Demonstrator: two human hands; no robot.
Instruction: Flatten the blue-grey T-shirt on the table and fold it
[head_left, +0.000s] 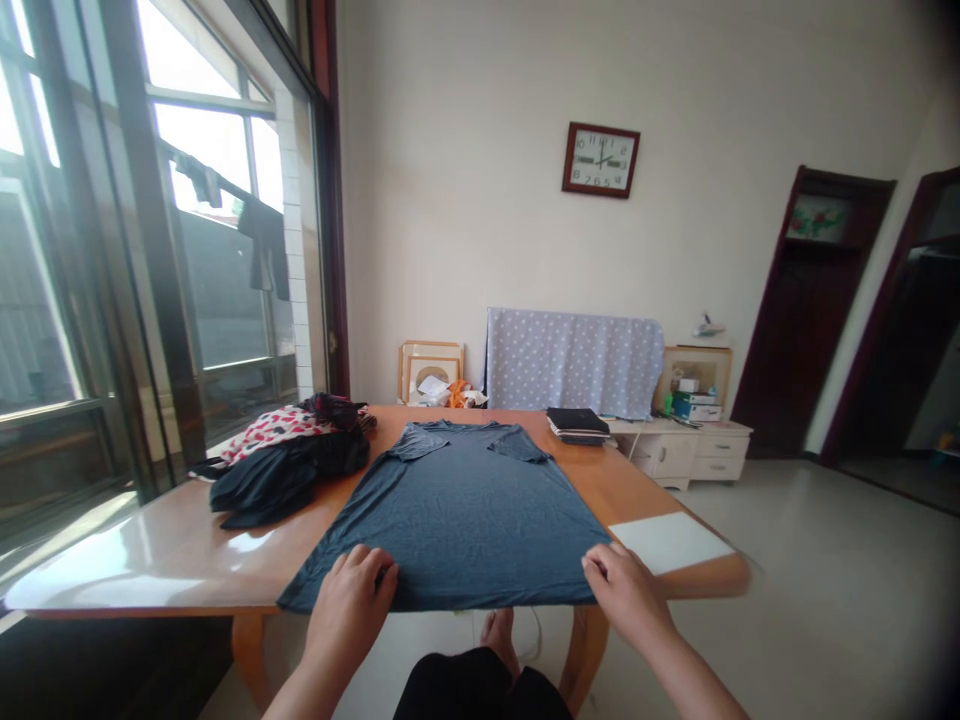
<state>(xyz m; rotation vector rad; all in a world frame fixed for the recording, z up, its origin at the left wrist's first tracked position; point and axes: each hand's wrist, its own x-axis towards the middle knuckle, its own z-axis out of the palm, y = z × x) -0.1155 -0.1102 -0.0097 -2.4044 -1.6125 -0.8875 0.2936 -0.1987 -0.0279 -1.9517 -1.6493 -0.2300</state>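
A dark blue-grey T-shirt (pixel 465 510) lies spread flat on the wooden table (pixel 570 465), its hem along the near edge and its collar at the far side. Both short sleeves are turned inward over the body. My left hand (pixel 356 590) is closed at the hem, some way in from the left corner, with fingers curled and fingertips partly hidden. At the right corner of the hem, my right hand (pixel 626 590) pinches the cloth between thumb and fingers.
Rumpled clothes (pixel 300 465) are heaped on the table's left side. A stack of folded dark clothes (pixel 577 425) sits at the far right, and a pale flat sheet (pixel 670 542) near the right edge. Behind stand a cloth-covered object (pixel 574 362) and a white cabinet (pixel 705 455).
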